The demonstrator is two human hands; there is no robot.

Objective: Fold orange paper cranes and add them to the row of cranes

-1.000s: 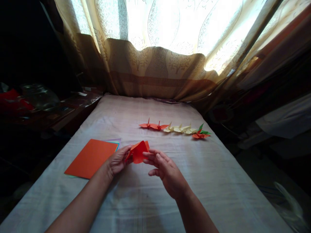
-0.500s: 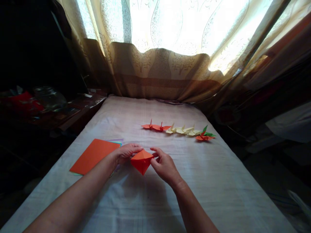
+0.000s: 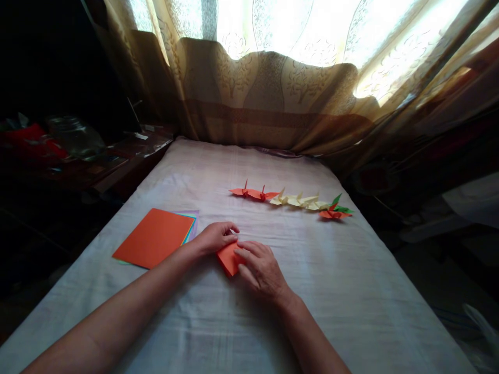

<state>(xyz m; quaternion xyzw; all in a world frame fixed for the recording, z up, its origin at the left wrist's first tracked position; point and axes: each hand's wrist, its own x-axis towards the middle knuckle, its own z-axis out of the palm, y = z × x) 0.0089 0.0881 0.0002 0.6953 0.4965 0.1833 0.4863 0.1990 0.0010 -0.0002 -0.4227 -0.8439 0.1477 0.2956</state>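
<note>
Lowered, the part-folded orange paper square [image 3: 229,259] underlies spread right fingers [image 3: 251,248], with left fingers [image 3: 227,226] indeterminate in pinch, completed multicoloured paper birds [image 3: 299,201] at two o'clock, unfolded orange-topped sheets [image 3: 154,236] at ten.

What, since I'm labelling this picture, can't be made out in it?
In the head view:
Folded paper, right corner: behind the right hand.
Lower sheets, how many: covered by the top orange sheet.
Green bird, middle: behind the nearest orange bird.
Left forearm, near end: cut off by the bottom edge.
Clear container, contents: too dim.
</note>
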